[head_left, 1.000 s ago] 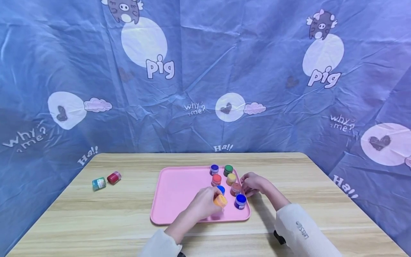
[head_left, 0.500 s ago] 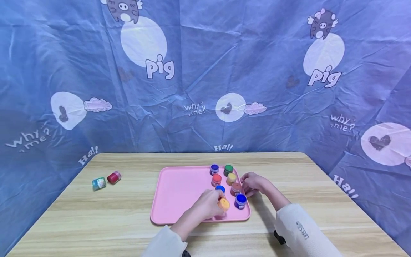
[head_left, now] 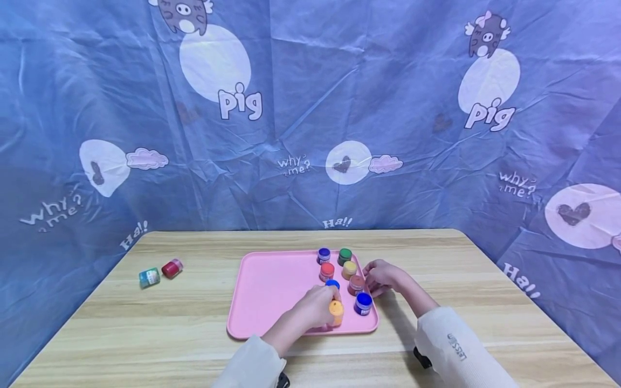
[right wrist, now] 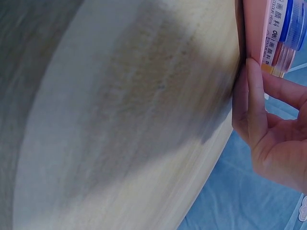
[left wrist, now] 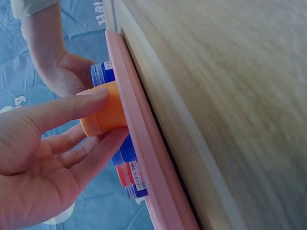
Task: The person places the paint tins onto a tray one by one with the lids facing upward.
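Thumb and fingers of my left hand [head_left: 314, 306] pinch an orange paint jar [head_left: 336, 312] near the front of the pink tray [head_left: 271, 291]. In the left wrist view the orange jar's base is right at the tray's rim, which hides its lower edge. My right hand [head_left: 383, 276] grips the tray's right rim beside the brown paint jar [head_left: 356, 285]; in the right wrist view its fingertips [right wrist: 254, 67] are against the rim. A blue jar [head_left: 332, 284], partly hidden by my left hand, stands just behind the orange one. Another blue jar [head_left: 363, 304] stands to its right.
Farther back on the tray stand a red jar [head_left: 327, 271], a yellow jar [head_left: 349, 269], a dark blue jar [head_left: 324, 255] and a green jar [head_left: 345, 256]. On the table's left lie a teal jar [head_left: 149, 277] and a crimson jar [head_left: 172, 268]. A blue cloth [head_left: 310, 205] hangs behind.
My left hand has carried the orange jar slightly right and down onto the front of the tray, and the jar has gone from tilted to upright. The right hand has stayed put.
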Demonstrator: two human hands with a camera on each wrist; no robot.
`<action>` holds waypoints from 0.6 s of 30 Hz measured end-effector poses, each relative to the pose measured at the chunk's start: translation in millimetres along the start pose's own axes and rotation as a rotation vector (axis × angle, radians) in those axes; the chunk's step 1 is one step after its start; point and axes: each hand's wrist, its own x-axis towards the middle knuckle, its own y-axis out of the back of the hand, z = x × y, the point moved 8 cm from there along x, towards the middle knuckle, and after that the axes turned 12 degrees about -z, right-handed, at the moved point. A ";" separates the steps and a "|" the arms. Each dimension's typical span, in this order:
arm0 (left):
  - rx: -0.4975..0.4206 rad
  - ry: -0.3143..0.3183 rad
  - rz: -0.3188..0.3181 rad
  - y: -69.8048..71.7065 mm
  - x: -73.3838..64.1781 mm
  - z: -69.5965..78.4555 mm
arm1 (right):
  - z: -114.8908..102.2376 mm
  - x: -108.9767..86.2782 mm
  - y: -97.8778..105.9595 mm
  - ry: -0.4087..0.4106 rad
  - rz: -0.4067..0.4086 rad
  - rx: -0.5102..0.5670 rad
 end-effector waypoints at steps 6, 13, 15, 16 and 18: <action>0.082 -0.012 -0.020 -3.3 0.9 2.6 | 0.0 0.1 -0.3 -0.001 0.002 0.002; 0.098 -0.020 -0.029 -7.1 2.0 1.3 | 0.9 0.5 -0.2 -0.006 0.011 0.001; 0.094 -0.018 -0.032 -7.8 2.2 1.1 | 0.9 0.9 -0.2 -0.007 0.010 0.001; 0.099 -0.020 -0.031 -7.8 2.5 1.2 | 0.9 1.1 -0.3 -0.007 0.006 0.000; 0.104 -0.018 -0.031 -8.2 3.0 1.0 | 1.1 1.1 -0.3 -0.011 0.006 0.008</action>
